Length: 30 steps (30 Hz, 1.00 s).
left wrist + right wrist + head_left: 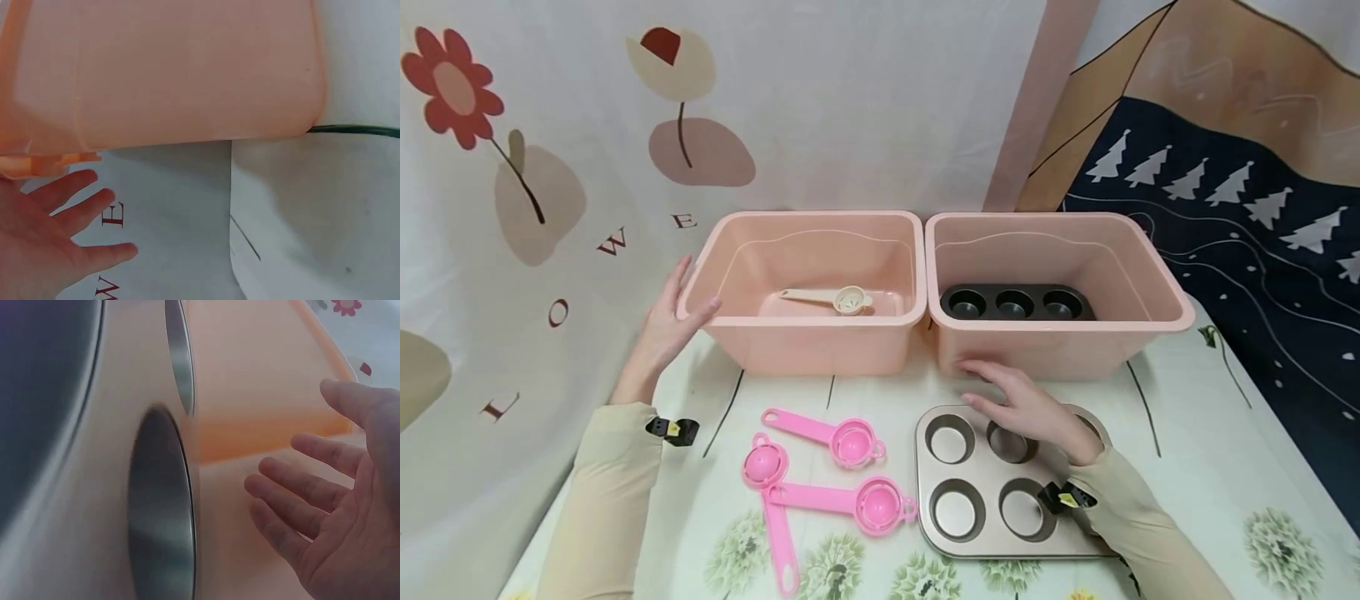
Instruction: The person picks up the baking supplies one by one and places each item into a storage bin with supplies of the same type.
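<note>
In the head view the left hand [672, 327], fingers spread, is at the left end of the left pink bin [805, 346]; whether it touches the rim I cannot tell. A cream long-handled scoop [850, 300] lies inside that bin. The right hand [1030, 407] hovers with extended fingers over the silver muffin tin [985, 479], in front of the right pink bin [1045, 354], which contains a dark muffin pan [1014, 303]. The left wrist view has the left hand [44, 240] beside the bin wall [187, 75]; the right wrist view shows the right hand [337, 500] holding nothing.
Several pink long-handled scoops lie left of the tin, among them an upper one [853, 442], a lower one [880, 506] and one pointing toward the front edge [765, 462]. A patterned cloth [850, 100] hangs behind the bins, and a dark printed cloth [1225, 242] stands at the right.
</note>
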Each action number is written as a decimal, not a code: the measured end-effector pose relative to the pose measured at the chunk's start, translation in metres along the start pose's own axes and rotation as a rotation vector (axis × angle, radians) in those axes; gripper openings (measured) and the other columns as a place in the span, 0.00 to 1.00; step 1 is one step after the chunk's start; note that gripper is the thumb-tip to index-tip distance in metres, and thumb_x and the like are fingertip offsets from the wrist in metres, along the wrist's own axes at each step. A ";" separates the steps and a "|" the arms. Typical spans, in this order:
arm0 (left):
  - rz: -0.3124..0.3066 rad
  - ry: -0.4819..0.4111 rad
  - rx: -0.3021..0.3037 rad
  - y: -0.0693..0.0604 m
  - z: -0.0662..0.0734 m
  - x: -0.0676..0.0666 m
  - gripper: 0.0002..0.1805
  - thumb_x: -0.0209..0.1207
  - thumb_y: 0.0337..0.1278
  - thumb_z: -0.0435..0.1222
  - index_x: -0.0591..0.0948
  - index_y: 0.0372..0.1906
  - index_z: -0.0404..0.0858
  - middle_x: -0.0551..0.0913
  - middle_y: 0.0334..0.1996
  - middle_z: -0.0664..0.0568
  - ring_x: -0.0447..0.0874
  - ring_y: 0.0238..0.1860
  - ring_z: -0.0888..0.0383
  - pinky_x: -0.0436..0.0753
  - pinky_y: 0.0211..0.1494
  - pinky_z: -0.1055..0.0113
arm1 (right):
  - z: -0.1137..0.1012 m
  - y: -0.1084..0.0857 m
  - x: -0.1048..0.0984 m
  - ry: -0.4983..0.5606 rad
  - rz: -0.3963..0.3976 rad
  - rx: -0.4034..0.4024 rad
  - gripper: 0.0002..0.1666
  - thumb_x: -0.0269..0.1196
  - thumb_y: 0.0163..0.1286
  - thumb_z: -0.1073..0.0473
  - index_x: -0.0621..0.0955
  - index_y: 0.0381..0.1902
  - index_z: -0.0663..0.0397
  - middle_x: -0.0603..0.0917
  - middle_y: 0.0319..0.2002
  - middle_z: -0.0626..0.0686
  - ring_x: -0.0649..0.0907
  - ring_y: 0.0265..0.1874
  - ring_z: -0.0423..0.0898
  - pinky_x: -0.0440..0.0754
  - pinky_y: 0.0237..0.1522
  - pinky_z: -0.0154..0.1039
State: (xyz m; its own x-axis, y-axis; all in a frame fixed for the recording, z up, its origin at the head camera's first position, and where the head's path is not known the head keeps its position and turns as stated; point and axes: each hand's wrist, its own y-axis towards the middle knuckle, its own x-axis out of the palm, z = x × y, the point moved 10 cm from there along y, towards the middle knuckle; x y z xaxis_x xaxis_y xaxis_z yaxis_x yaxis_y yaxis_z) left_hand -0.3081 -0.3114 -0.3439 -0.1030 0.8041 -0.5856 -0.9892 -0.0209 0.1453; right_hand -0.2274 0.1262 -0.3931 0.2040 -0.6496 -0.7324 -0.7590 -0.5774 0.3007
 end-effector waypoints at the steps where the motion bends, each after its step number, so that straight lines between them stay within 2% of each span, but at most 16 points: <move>1: -0.014 -0.005 -0.003 0.000 0.000 0.000 0.46 0.58 0.62 0.50 0.43 0.77 0.59 0.51 0.74 0.40 0.55 0.68 0.33 0.53 0.63 0.30 | -0.001 0.002 0.003 0.006 -0.007 -0.002 0.27 0.63 0.68 0.58 0.74 0.62 0.63 0.77 0.60 0.57 0.75 0.59 0.55 0.72 0.58 0.53; 4: -0.067 -0.004 -0.008 0.001 0.000 0.002 0.48 0.59 0.61 0.49 0.42 0.77 0.58 0.47 0.76 0.45 0.48 0.71 0.36 0.48 0.64 0.30 | -0.006 0.006 0.011 0.021 -0.023 -0.005 0.27 0.63 0.69 0.58 0.74 0.63 0.62 0.77 0.60 0.57 0.76 0.58 0.55 0.73 0.58 0.53; 7: -0.114 0.004 -0.022 0.002 -0.001 0.005 0.49 0.60 0.61 0.49 0.41 0.77 0.58 0.45 0.76 0.47 0.46 0.72 0.38 0.47 0.65 0.31 | -0.011 0.011 0.019 0.041 -0.039 -0.003 0.27 0.63 0.69 0.58 0.73 0.63 0.63 0.77 0.60 0.57 0.76 0.58 0.55 0.73 0.58 0.52; 11: -0.149 -0.003 -0.032 0.004 -0.003 0.007 0.50 0.61 0.61 0.48 0.41 0.77 0.56 0.47 0.75 0.39 0.50 0.70 0.36 0.49 0.65 0.32 | -0.018 0.017 0.029 0.084 -0.055 0.010 0.27 0.62 0.70 0.57 0.73 0.64 0.62 0.77 0.60 0.56 0.76 0.57 0.54 0.73 0.58 0.50; 14: -0.154 -0.020 -0.031 0.004 -0.003 0.006 0.51 0.61 0.60 0.47 0.40 0.78 0.52 0.48 0.74 0.35 0.51 0.69 0.34 0.49 0.65 0.32 | -0.024 0.023 0.037 0.118 -0.063 0.014 0.27 0.61 0.70 0.56 0.73 0.64 0.60 0.77 0.60 0.54 0.76 0.58 0.51 0.72 0.59 0.48; 18: -0.146 -0.036 -0.022 0.003 -0.001 0.005 0.51 0.62 0.60 0.45 0.40 0.78 0.49 0.48 0.74 0.35 0.50 0.69 0.34 0.48 0.66 0.34 | -0.033 0.031 0.046 0.153 -0.072 -0.006 0.27 0.61 0.71 0.56 0.73 0.64 0.59 0.77 0.60 0.55 0.76 0.58 0.50 0.73 0.59 0.47; 26: -0.139 -0.048 -0.009 0.003 0.002 0.005 0.51 0.62 0.60 0.45 0.40 0.78 0.48 0.46 0.74 0.37 0.49 0.69 0.34 0.47 0.66 0.33 | -0.049 0.039 0.064 0.196 -0.082 -0.037 0.26 0.60 0.71 0.56 0.73 0.65 0.58 0.77 0.60 0.53 0.77 0.55 0.51 0.76 0.55 0.47; 30: -0.141 -0.045 -0.018 0.002 0.000 0.005 0.52 0.62 0.60 0.45 0.40 0.78 0.49 0.48 0.74 0.35 0.51 0.69 0.33 0.48 0.66 0.32 | -0.056 0.041 0.076 0.202 -0.121 -0.031 0.27 0.59 0.72 0.55 0.72 0.66 0.57 0.75 0.62 0.51 0.76 0.57 0.49 0.75 0.57 0.45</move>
State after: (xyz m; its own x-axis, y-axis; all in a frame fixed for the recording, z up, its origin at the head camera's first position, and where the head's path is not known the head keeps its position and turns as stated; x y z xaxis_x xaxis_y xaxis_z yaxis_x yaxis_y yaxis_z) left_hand -0.3110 -0.3068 -0.3464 0.0417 0.8257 -0.5626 -0.9952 0.0843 0.0499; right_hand -0.2088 0.0255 -0.4019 0.4142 -0.6587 -0.6281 -0.7026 -0.6701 0.2395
